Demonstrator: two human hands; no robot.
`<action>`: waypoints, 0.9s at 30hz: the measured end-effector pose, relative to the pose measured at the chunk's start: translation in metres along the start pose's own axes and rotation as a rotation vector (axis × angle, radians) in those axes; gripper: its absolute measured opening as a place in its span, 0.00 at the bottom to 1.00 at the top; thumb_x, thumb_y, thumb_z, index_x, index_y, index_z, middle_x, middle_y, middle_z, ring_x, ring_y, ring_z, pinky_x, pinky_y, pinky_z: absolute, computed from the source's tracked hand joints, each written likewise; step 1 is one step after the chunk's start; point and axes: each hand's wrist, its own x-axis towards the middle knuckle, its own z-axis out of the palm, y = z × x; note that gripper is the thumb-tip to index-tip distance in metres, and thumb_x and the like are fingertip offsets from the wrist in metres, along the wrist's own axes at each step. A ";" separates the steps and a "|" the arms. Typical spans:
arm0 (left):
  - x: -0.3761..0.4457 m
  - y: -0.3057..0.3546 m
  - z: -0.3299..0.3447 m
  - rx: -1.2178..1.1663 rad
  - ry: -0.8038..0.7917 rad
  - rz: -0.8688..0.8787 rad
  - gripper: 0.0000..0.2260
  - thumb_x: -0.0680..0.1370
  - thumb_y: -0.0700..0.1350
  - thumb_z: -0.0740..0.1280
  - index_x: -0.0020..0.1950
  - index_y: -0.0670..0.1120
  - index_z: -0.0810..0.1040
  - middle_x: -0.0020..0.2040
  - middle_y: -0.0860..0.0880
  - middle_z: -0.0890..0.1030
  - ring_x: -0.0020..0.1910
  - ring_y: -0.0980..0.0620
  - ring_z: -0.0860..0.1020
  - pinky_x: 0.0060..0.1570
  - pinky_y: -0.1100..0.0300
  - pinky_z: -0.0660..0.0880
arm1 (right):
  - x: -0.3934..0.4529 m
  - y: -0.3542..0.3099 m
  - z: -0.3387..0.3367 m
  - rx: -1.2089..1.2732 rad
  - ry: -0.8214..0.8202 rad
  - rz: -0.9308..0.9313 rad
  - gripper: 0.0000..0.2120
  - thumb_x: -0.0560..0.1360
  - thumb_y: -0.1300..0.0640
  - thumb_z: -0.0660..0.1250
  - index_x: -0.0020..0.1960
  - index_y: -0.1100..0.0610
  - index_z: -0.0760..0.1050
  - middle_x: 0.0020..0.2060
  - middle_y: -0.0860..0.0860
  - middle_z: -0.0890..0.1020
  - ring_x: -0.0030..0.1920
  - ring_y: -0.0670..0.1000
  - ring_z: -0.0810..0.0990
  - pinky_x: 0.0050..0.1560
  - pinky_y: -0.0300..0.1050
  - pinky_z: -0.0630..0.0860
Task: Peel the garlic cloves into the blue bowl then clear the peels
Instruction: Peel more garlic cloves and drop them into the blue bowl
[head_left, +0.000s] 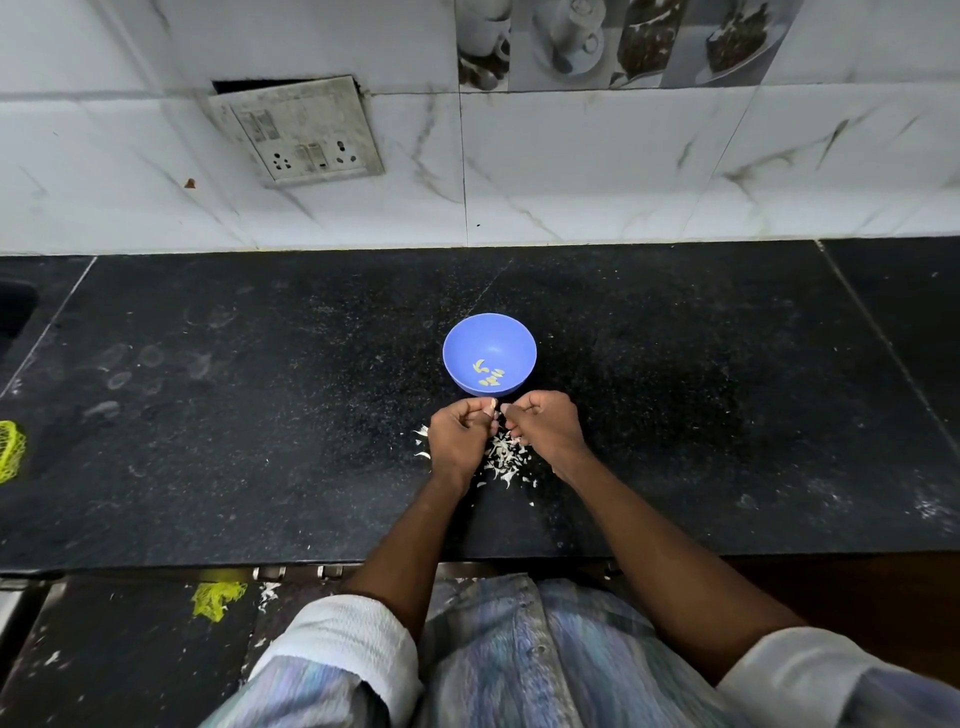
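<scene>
Here the garlic clove (490, 405) sits pinched between the curled fingers of the left hand (458, 435) and right hand (540, 422), just short of the blue bowl (489, 353), above the peels (503, 457) on the table (260, 415).

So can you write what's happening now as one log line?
step: peeling | hands: pinching a garlic clove | bowl: some peeled cloves | peels: on counter

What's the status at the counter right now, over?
Both hands, left hand and right hand, pinching one garlic clove. Blue bowl holds several peeled cloves. Peels piled beneath. Nothing blocking.
</scene>
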 end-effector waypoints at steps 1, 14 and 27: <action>0.000 0.000 0.000 0.023 -0.005 0.016 0.07 0.81 0.35 0.70 0.49 0.42 0.87 0.39 0.46 0.87 0.35 0.56 0.82 0.42 0.60 0.80 | 0.001 0.001 -0.001 -0.021 0.006 -0.013 0.05 0.72 0.58 0.78 0.40 0.57 0.82 0.32 0.52 0.85 0.33 0.48 0.83 0.36 0.45 0.81; -0.002 0.005 -0.003 0.347 -0.035 0.207 0.05 0.78 0.39 0.74 0.50 0.46 0.89 0.37 0.60 0.85 0.35 0.68 0.81 0.38 0.72 0.74 | -0.001 -0.002 -0.002 0.008 -0.005 -0.138 0.05 0.73 0.67 0.75 0.47 0.59 0.86 0.35 0.52 0.87 0.33 0.43 0.84 0.35 0.34 0.77; -0.002 -0.001 -0.008 0.468 0.015 0.285 0.10 0.75 0.35 0.74 0.47 0.50 0.88 0.40 0.56 0.86 0.38 0.59 0.83 0.42 0.62 0.81 | 0.001 -0.001 0.000 0.143 -0.062 0.060 0.04 0.77 0.63 0.72 0.45 0.61 0.85 0.37 0.56 0.87 0.37 0.49 0.83 0.38 0.42 0.81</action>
